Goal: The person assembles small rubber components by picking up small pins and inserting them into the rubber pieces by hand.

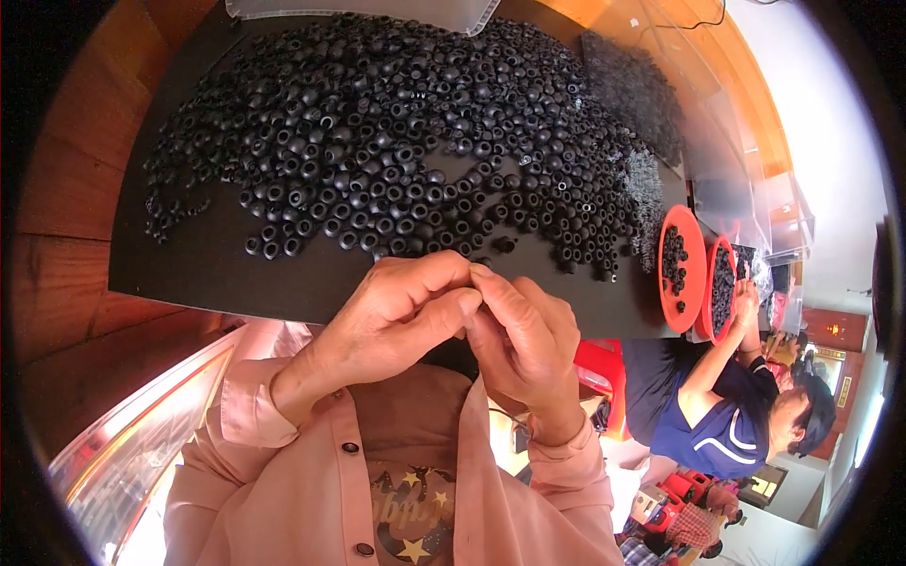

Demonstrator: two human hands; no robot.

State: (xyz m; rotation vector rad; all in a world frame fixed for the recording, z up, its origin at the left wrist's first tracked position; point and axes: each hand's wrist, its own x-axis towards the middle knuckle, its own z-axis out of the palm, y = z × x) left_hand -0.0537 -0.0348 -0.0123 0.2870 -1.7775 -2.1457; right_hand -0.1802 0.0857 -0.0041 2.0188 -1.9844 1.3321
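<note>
My left hand (396, 307) and my right hand (528, 340) meet above the table's near edge, thumbs and forefingers pinched together at the tips. Whatever sits between those fingertips is too small or too hidden to name. Just beyond them spreads a large heap of black, round, hollow caps (377, 179), many with their openings facing up. A few loose black caps (505, 244) lie close to my fingertips. Small pale coiled pieces (418, 94) show among the heap.
On the right, small greyish clear pieces (642, 189) adjoin a dark translucent pile (628, 85). Two red dishes, a nearer one (696, 274) and another beyond, hold black pieces. A co-worker's hand (746, 300) reaches by the farther dish. A clear plastic bin (363, 8) stands at the back.
</note>
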